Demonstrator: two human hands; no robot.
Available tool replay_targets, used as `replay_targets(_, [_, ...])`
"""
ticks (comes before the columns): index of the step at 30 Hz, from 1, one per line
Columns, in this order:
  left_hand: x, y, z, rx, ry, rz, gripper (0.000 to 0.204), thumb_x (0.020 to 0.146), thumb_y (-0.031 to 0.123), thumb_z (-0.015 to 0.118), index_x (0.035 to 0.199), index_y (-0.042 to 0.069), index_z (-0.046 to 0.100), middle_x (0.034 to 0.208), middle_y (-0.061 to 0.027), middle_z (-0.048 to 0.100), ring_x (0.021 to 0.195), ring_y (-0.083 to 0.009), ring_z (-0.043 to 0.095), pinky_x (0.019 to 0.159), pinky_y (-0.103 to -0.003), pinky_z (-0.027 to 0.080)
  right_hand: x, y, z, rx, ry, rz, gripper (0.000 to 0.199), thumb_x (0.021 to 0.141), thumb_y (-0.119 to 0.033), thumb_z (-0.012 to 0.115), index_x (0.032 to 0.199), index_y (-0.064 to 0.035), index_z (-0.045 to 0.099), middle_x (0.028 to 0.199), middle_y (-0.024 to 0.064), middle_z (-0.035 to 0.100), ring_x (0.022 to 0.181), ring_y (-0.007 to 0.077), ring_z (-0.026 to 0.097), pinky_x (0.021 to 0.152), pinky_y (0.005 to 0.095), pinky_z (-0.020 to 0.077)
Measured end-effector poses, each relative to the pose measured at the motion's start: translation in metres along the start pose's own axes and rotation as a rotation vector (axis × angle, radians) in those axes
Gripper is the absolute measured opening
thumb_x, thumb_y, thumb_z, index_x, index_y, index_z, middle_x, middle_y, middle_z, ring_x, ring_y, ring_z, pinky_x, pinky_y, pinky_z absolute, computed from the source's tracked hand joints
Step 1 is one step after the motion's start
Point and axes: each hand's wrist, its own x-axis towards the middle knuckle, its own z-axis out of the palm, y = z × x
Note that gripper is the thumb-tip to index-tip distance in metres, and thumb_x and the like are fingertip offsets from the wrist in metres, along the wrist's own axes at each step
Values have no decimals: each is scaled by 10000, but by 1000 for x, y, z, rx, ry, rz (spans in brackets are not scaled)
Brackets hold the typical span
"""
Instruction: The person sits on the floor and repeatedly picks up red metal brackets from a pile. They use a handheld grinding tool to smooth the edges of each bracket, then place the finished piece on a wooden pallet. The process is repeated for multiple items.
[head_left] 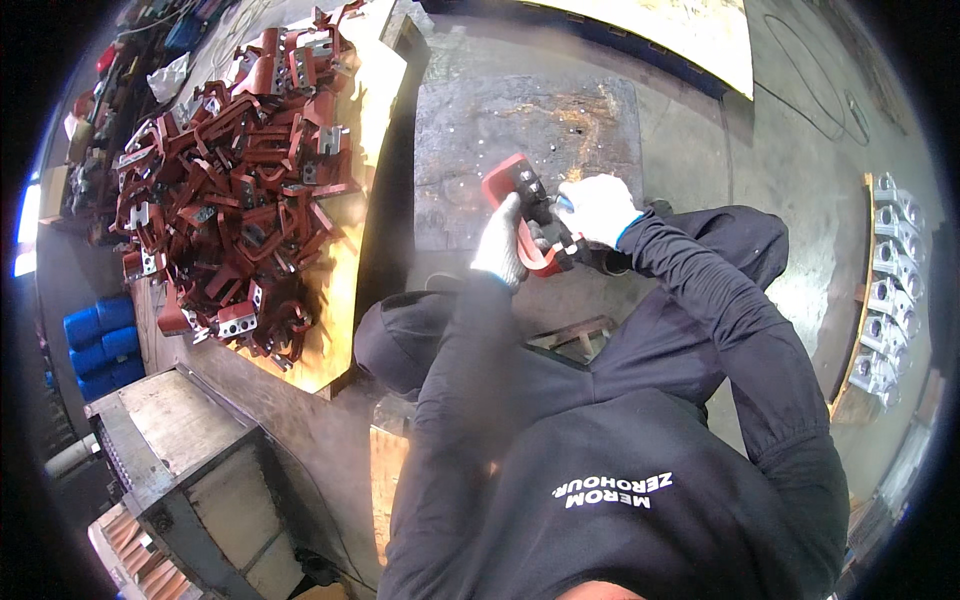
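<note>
Item: red bracket (515, 205), a bent metal piece with a grey metal block fixed at its upper end. We hold it above the near edge of a dark, rust-stained steel plate (480, 130) that lies on the floor.

Left hand (500, 243), in a white knit glove: clenched around the lower curve of the red bracket, gripping it from the left.

Right hand (597, 207), in a white knit glove with a blue cuff: closed on a small dark tool (560, 240), which it presses against the bracket's right side; what kind of tool we cannot tell, since the glove covers most of it.

Both forearms wear dark sleeves and meet over the bracket.

Left of the plate: a wooden board (345, 290) carrying a large heap of red brackets (230, 190) of the same kind, many with grey blocks attached, lying tangled in all directions.

Far right: a row of grey metal fittings (885, 290) set along a narrow wooden strip.

Lower left: a grey metal box (165, 440) and, beyond it, blue containers (100, 345).
</note>
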Motion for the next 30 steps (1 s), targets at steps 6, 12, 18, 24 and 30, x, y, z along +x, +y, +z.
replay_targets(6, [17,-2,-13,-27,-62,26,335,1009,285,416,1194,17,496,1084,-147,620,932,-276,640,831,-429,558,11,7,-1,-189,95,-197,232,816,-312,625,818,-80,625,619,124,608,608,324,632,587,449,480])
replay_targets(12, [15,-3,-24,81,56,-32,372,999,336,424,1233,51,474,1110,-149,595,908,-280,641,742,-407,567,15,3,13,-180,19,-17,309,864,-344,553,805,-55,647,670,162,633,642,340,643,623,448,495])
replay_targets(18, [4,-1,-3,3,143,-101,274,1003,337,449,996,78,538,686,-42,565,485,-170,525,445,-309,458,27,-18,17,383,-595,248,525,954,-390,388,836,47,653,807,246,651,778,402,645,700,469,480])
replay_targets(24, [2,-11,12,170,339,45,285,980,349,513,960,69,567,716,-35,578,536,-166,557,474,-313,477,26,-11,31,551,-286,44,493,951,-355,423,794,67,621,662,232,615,610,357,617,600,444,466])
replay_targets(30, [11,-13,-19,118,241,-31,302,949,383,553,967,82,540,695,-24,517,529,-171,532,467,-317,471,15,6,17,639,-269,196,534,927,-421,509,739,64,630,554,134,584,465,237,548,475,387,427])
